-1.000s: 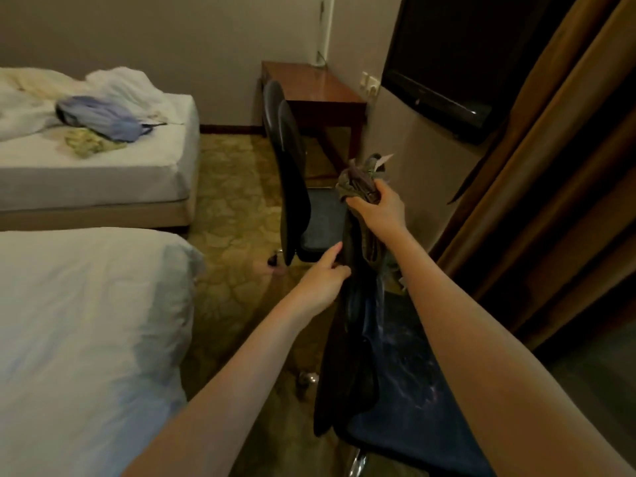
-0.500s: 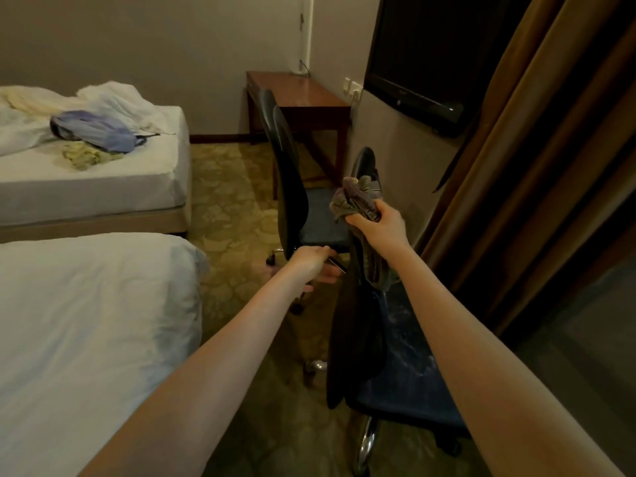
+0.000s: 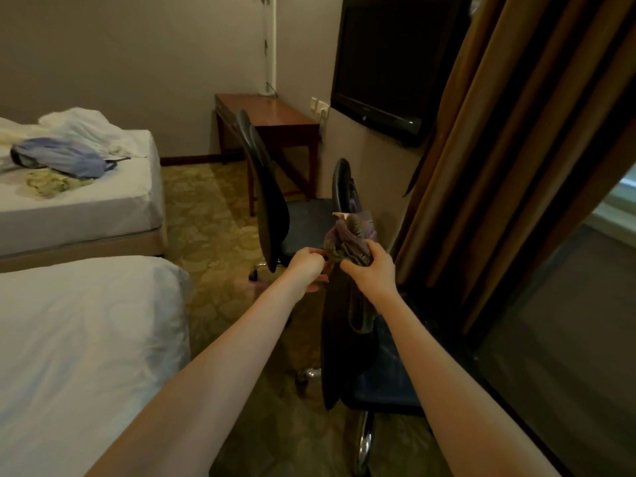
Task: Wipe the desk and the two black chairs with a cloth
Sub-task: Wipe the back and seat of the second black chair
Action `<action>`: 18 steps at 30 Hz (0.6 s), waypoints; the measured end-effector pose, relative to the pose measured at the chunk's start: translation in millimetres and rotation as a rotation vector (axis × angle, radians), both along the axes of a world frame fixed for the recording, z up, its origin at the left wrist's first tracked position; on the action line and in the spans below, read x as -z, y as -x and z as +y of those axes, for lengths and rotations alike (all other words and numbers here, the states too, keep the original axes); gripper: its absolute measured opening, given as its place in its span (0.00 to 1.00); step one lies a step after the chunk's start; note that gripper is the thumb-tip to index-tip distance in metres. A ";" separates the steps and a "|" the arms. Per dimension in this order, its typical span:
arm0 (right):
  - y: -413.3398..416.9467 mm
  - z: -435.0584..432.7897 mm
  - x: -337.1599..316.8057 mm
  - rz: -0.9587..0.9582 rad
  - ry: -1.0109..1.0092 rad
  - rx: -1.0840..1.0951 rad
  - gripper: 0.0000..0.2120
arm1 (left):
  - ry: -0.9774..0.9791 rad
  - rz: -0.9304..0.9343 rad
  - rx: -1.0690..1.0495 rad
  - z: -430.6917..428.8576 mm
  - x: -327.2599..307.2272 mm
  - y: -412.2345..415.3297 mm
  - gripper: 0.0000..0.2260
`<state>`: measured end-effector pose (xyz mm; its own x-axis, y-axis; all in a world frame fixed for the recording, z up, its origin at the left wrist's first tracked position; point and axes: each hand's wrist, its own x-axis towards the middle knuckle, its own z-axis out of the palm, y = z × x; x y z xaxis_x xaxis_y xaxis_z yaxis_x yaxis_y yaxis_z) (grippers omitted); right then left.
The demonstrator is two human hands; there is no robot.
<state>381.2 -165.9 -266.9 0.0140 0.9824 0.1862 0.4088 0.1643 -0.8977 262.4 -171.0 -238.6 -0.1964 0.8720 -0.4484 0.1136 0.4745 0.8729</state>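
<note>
Here, your right hand [image 3: 370, 270] clutches the bunched cloth [image 3: 349, 241] at the near chair [image 3: 339, 339] backrest. Your left hand [image 3: 306, 268] curls beside it, its hold unclear. Spread the cloth flat, steady the near chair, and wipe downward.
</note>
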 end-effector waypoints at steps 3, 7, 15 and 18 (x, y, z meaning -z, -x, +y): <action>-5.2 -2.0 1.5 0.205 0.095 0.029 0.12 | -0.012 0.032 0.019 6.9 -12.3 -4.8 0.14; -4.6 12.3 -3.1 0.325 0.125 0.110 0.15 | -0.058 0.095 0.061 25.0 -21.5 -13.1 0.16; -16.2 69.0 -6.3 0.176 0.140 0.145 0.23 | -0.172 0.346 0.152 67.0 -8.8 -15.8 0.16; -19.9 97.9 -5.6 0.148 0.125 0.066 0.20 | -0.160 0.359 0.059 93.3 -11.0 -24.9 0.13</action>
<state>401.1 -68.0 -261.3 0.0976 0.9938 0.0542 0.2775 0.0251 -0.9604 287.3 -77.7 -227.6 -0.2635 0.9397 -0.2181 0.4479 0.3194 0.8350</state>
